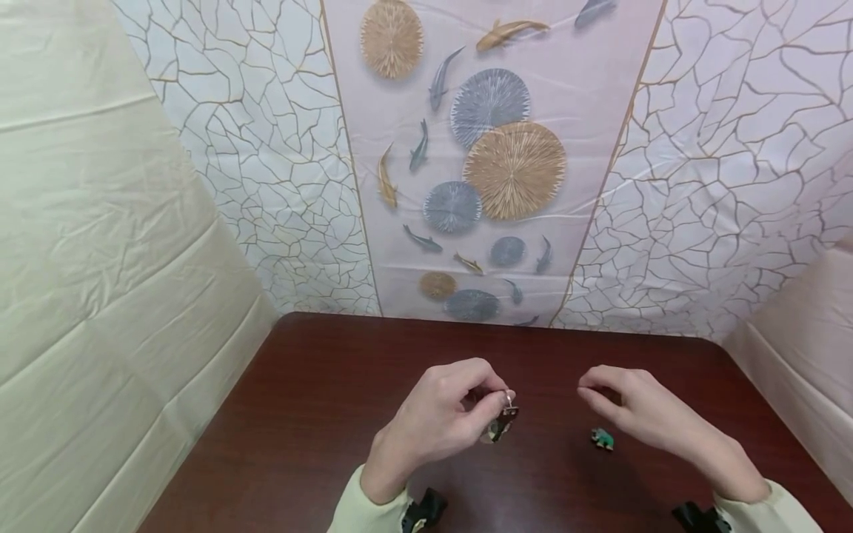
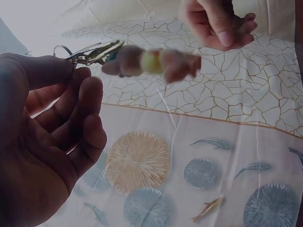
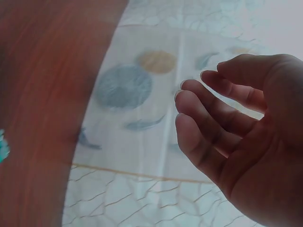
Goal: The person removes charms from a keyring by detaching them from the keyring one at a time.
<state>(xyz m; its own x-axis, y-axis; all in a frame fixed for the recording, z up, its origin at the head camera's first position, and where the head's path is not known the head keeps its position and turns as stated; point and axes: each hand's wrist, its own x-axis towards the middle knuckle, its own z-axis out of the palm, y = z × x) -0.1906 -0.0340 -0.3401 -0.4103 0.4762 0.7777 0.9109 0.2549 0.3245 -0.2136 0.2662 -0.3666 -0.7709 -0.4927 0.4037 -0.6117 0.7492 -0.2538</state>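
My left hand (image 1: 436, 414) pinches the ring of a keychain (image 1: 504, 423) between thumb and forefinger above the table. In the left wrist view, metal pieces and a blurred bunch of charms (image 2: 154, 62), partly brownish and pale yellow-green, hang from that ring. My right hand (image 1: 649, 409) hovers over the right part of the table, fingers loosely bent with nothing between them. Below its fingertips, on the tabletop, lies a small green figure (image 1: 603, 439) with some tan on it. Only a sliver of this figure shows at the left edge of the right wrist view.
The dark red-brown table (image 1: 320, 414) has rounded far corners. Behind it hangs a cloth (image 1: 426, 163) printed with fish, round leaf shapes and gold crack lines. Cream fabric (image 1: 100, 259) walls in the left side, and more stands at the right.
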